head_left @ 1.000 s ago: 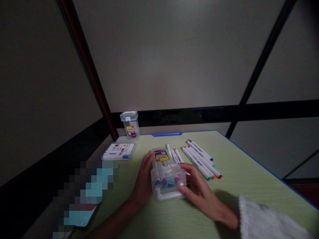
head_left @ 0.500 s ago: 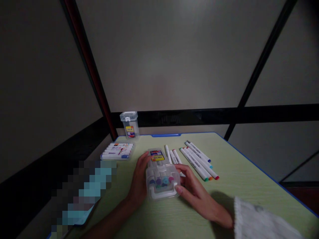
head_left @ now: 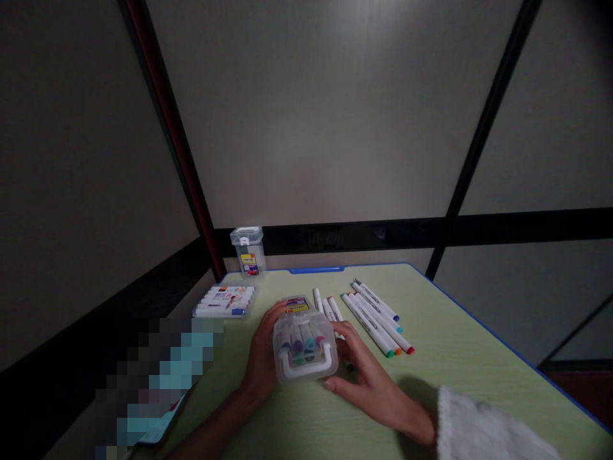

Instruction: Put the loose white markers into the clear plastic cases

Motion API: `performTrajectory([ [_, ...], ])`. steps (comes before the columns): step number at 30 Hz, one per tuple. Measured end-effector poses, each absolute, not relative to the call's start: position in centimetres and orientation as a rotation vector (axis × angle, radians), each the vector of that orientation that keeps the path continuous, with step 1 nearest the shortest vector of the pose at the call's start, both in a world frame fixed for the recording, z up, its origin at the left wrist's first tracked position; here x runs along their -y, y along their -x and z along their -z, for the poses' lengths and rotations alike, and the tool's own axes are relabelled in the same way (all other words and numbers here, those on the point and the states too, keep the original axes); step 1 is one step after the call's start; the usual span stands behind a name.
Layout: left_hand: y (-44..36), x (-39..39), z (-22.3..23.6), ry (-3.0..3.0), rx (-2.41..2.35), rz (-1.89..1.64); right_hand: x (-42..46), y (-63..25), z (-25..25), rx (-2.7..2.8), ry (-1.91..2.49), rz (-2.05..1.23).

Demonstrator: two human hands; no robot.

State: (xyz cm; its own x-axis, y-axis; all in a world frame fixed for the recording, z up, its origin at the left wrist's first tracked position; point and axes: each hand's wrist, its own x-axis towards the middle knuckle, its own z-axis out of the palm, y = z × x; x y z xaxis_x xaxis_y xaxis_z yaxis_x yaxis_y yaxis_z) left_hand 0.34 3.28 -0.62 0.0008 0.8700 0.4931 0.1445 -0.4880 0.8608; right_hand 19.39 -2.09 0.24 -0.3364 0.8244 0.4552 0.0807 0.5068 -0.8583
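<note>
The left grip (head_left: 263, 348) is closed round the left side of a clear case (head_left: 306, 319), its fingers curled over the top near the label. The right grip (head_left: 366, 377) has its fingers against the case's right side and its thumb just beside the lower right corner; whether it is squeezing or only resting there cannot be told. In the earlier frames that thumb lay on the front of the lid; now it sits lower, and the case has been tipped so that its lid end faces the viewer more squarely and less of the label shows. The case lies between the 2 hands, lid shut, with a white handle (head_left: 309, 370) across that end. Inside it are white markers whose blue, purple, light blue and pink ends make an upper row, with greenish ends dimly visible below. At the counter's (head_left: 297, 421) far left corner stands an upright clear box (head_left: 249, 252) with its lid on, its contents too dim to make out. In front of it lies a flat clear pack (head_left: 225, 299) of white pens. Beyond the right grip, 3 loose markers (head_left: 328, 306) lie near the case, and farther right a fanned group of pens (head_left: 376, 319) shows 5 coloured ends
</note>
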Motion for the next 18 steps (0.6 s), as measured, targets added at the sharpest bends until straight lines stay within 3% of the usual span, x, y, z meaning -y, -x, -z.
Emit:
performTrajectory([
  [5,-0.7,-2.5,-0.2,-2.057,-1.003,-1.638,1.6,-19.2,0.0,1.808,0.812,-0.790],
  [12,-1.5,-1.3,-0.9,-2.244,-1.069,-1.790,2.7,-17.0,0.4,1.498,0.775,-1.223],
  [18,-1.6,-0.5,-0.2,-2.355,-0.882,-1.857,3.7,-17.0,-0.4,1.479,0.750,-1.322],
])
